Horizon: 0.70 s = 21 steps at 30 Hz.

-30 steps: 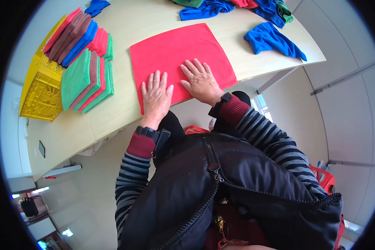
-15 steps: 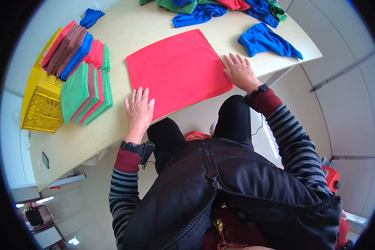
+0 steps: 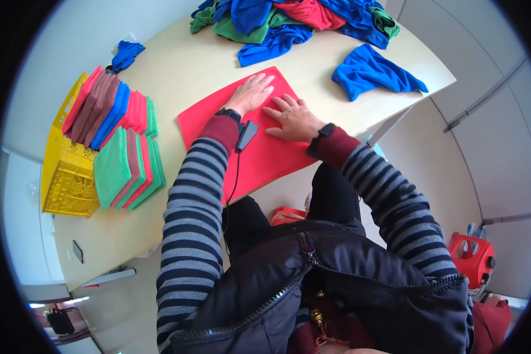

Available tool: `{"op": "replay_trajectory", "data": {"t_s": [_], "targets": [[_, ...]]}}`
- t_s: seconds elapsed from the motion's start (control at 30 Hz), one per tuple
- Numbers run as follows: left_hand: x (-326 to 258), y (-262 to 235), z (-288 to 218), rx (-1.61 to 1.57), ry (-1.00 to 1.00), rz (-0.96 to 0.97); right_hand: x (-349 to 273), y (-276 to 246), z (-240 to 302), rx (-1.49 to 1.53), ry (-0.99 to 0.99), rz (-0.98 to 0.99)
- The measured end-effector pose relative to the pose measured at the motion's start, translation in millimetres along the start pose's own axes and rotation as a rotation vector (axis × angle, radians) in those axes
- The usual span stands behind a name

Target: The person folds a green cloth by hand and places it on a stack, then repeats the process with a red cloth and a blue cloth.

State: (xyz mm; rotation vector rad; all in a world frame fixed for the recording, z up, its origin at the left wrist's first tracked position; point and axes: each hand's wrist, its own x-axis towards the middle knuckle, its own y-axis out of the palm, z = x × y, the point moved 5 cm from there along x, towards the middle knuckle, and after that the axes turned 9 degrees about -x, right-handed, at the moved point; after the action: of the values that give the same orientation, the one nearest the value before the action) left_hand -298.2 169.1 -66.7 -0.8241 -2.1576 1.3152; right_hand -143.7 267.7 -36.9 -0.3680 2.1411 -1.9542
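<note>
A red cloth [image 3: 265, 162] lies spread flat on the pale table in front of me, its near edge along the table's front. My left hand [image 3: 251, 94] rests flat on its far part, fingers stretched out to the right. Just to the right and nearer, my right hand [image 3: 294, 120] lies on the same cloth with fingers spread, pointing left. Both hands are open and grip nothing. My left sleeve and wrist strap hide part of the cloth's left side.
Folded towels [image 3: 130, 168] in green, brown and red stand at the left by a yellow plastic basket [image 3: 71, 183], which holds more folded ones. Crumpled cloths [image 3: 274, 44] heap at the back. A blue cloth [image 3: 371, 74] lies at the right, a dark flat object [image 3: 78, 252] at the near left.
Both hands have moved from the cloth's near left and right edges inward and away from me, onto its far middle. My view has shifted slightly.
</note>
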Motion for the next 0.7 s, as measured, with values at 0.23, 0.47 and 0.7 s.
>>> {"op": "replay_trajectory", "data": {"t_s": [0.23, 0.47, 0.7], "targets": [[33.5, 36.4, -27.9, 0.123, -0.175, 0.116, -71.1, 14.9, -4.4, 0.047, 0.034, -0.133], [31.9, 40.2, -14.6, 0.151, -0.119, 0.027, -150.3, 2.3, 21.7, 0.037, -0.005, -0.164], [22.7, 34.2, -15.7, 0.106, -0.122, -0.009, -172.2, -40.9, 4.4, 0.382, -0.024, 0.059]]}}
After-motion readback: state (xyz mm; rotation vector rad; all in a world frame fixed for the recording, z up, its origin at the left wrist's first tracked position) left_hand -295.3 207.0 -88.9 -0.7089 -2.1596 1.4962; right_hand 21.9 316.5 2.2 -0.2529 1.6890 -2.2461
